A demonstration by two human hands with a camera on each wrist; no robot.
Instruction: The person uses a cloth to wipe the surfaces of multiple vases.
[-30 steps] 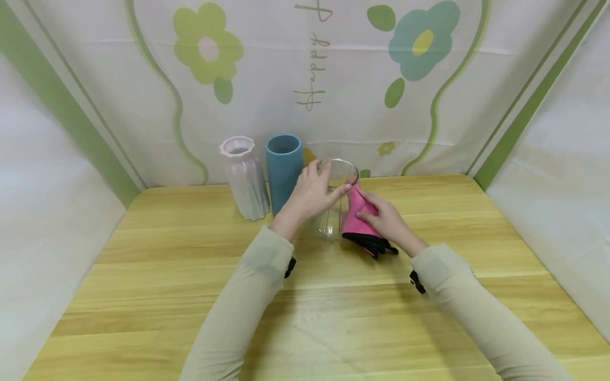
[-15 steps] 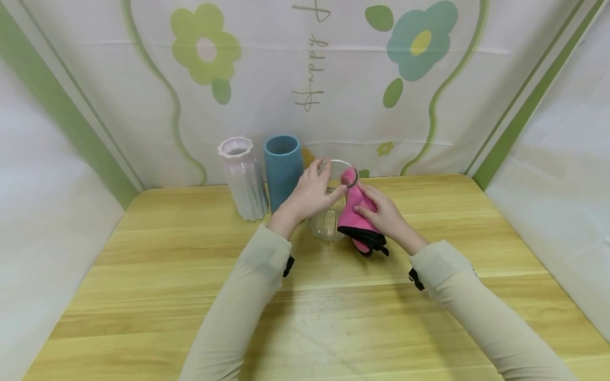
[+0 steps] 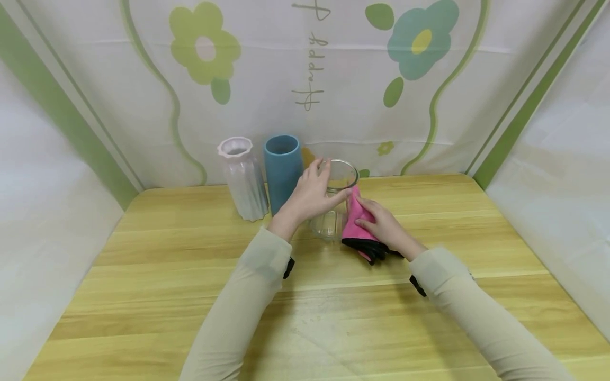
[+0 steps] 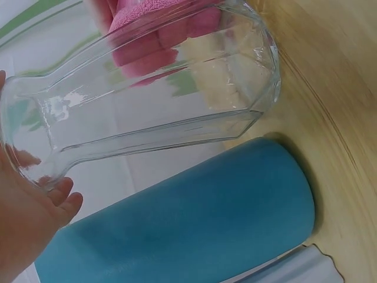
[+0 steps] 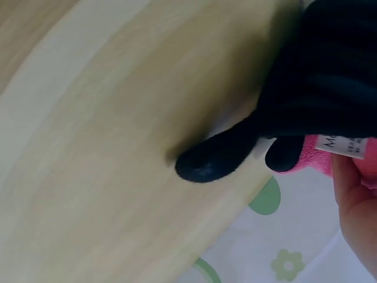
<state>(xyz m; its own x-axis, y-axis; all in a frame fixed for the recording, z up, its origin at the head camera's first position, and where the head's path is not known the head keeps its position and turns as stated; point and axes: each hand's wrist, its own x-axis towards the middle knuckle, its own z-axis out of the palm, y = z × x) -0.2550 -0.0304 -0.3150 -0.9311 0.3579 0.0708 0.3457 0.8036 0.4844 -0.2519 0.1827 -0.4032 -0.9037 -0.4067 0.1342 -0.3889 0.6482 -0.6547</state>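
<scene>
My left hand [image 3: 312,196] grips the flared rim of a clear glass vase [image 3: 329,227], thumb on the near right side and fingers at the back. The vase stands upright with faceted sides and a narrowed neck. My right hand [image 3: 388,228] pinches a pink cloth [image 3: 353,227] with black trim against the vase's right side. Through the glass [image 4: 153,112] in the left wrist view, the fuzzy pink cloth [image 4: 138,15] shows along the far wall. Black folds of the cloth [image 5: 336,71] hang below the right hand, with a white label [image 5: 341,145] beside the fingers.
Left of the glass vase, a blue cylindrical vase [image 3: 282,174] stands close behind the left hand. Beside it is a ribbed pink-white vase [image 3: 245,182]. A flower-printed backdrop [image 3: 352,106] rises behind the wooden table [image 3: 305,328], with white side walls.
My right hand has rubbed the cloth along the vase; its top end, at the rim half a second ago, now sits lower outside the glass. The left hand stays at the rim.
</scene>
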